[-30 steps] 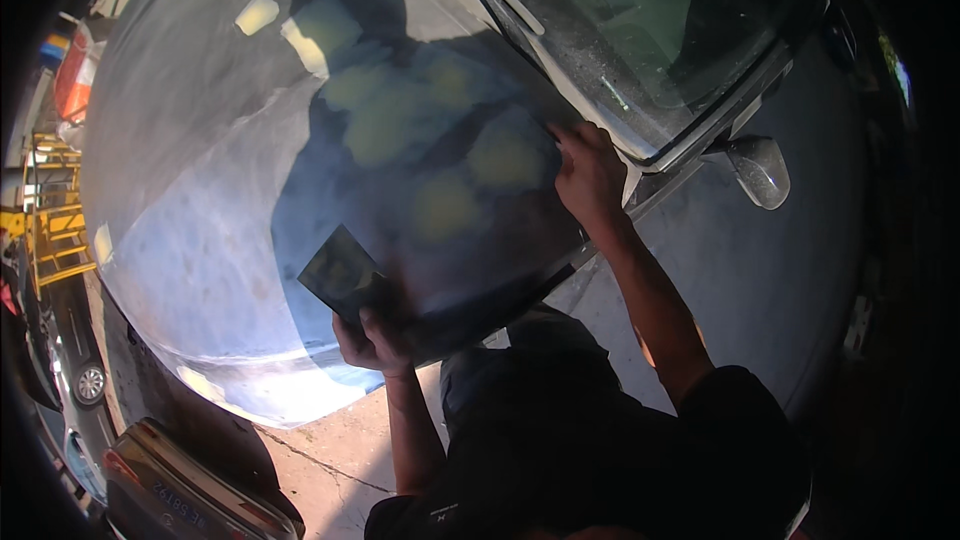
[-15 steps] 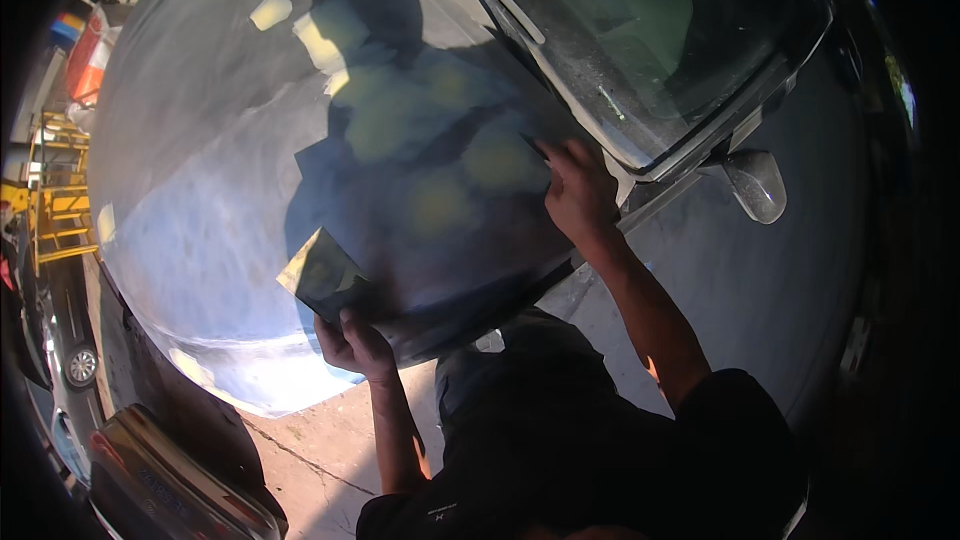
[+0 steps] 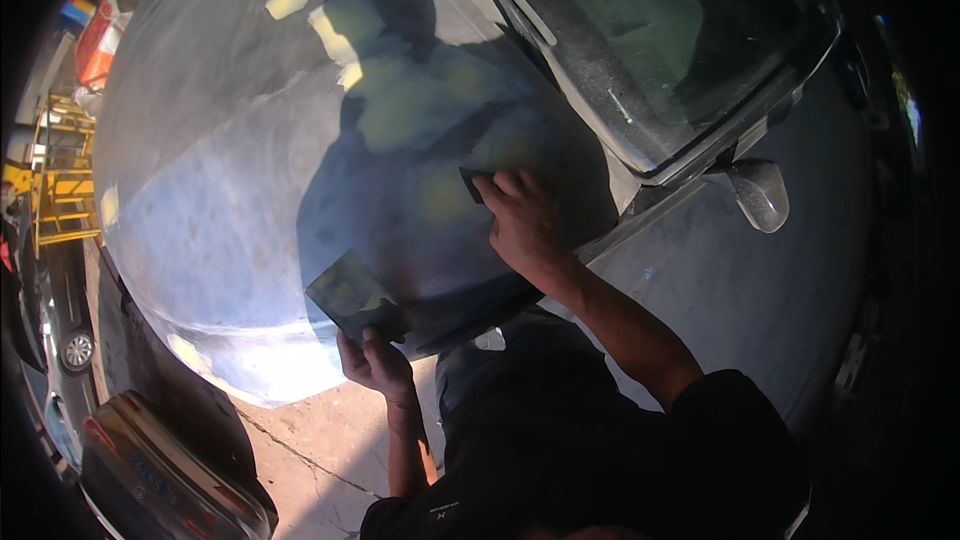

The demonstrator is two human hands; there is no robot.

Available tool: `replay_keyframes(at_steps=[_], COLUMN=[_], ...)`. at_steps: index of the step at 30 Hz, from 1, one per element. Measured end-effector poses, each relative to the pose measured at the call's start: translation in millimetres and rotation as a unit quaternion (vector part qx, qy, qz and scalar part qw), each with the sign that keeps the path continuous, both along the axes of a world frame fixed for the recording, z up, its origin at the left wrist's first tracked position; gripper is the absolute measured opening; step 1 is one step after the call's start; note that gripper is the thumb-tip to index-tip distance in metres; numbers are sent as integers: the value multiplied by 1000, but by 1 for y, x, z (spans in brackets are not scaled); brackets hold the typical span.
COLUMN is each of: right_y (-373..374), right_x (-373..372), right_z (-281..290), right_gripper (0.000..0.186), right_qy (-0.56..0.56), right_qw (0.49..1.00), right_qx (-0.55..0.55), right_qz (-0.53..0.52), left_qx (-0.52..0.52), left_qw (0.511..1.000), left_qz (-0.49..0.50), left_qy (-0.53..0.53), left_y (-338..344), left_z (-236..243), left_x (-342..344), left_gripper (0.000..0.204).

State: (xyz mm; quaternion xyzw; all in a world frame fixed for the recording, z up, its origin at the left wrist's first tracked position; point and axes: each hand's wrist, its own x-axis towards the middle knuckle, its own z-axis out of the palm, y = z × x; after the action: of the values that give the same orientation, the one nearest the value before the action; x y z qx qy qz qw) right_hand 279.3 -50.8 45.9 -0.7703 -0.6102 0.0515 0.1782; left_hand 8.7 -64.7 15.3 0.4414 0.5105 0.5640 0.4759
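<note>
Head view: car hood (image 3: 220, 210) with yellowish patches (image 3: 418, 108), yellow rack (image 3: 68, 188) beyond its left edge. Left hand (image 3: 380, 364) grips a smeared board (image 3: 346, 286) over the near edge; right hand (image 3: 524, 224), farther in, pinches a half-hidden dark spreader (image 3: 470, 184). Far right: too dark.

hood (image 3: 215, 190): matt mtl | patches (image 3: 287, 1): matt | windscrn (image 3: 720, 50): glossy glass | shirt (image 3: 600, 450): matt cloth

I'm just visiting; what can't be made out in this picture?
All in the head view:
Left hand: some fingertips, hidden by the board.
Dark blade: partly covered by the right hand.
Car interior: obscured by dark windshield.
Hood: far part cut off by the upper edge.
</note>
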Motion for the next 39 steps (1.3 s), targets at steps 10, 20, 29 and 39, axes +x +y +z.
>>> replay_keyframes(at_steps=[10, 20, 29, 39], right_y=[-7, -34, -68, -61], right_x=[102, 8, 51, 138], right_z=[-7, -4, 44, 23], right_gripper=[41, 45, 24, 36], right_qy=[-37, -4, 217, 751], right_qw=[986, 997, 954, 624], right_qx=[62, 51, 138, 109], right_qz=[-147, -64, -156, -187], left_qx=[-36, -88, -88, -121], left_qw=[995, 981, 982, 899], left_qz=[2, -51, -36, 343], left_qy=[-91, -168, -166, -242], left_y=[-11, -23, -28, -96], left_z=[5, 12, 23, 43], left_x=[8, 1, -5, -64], left_gripper=[31, 31, 34, 31])
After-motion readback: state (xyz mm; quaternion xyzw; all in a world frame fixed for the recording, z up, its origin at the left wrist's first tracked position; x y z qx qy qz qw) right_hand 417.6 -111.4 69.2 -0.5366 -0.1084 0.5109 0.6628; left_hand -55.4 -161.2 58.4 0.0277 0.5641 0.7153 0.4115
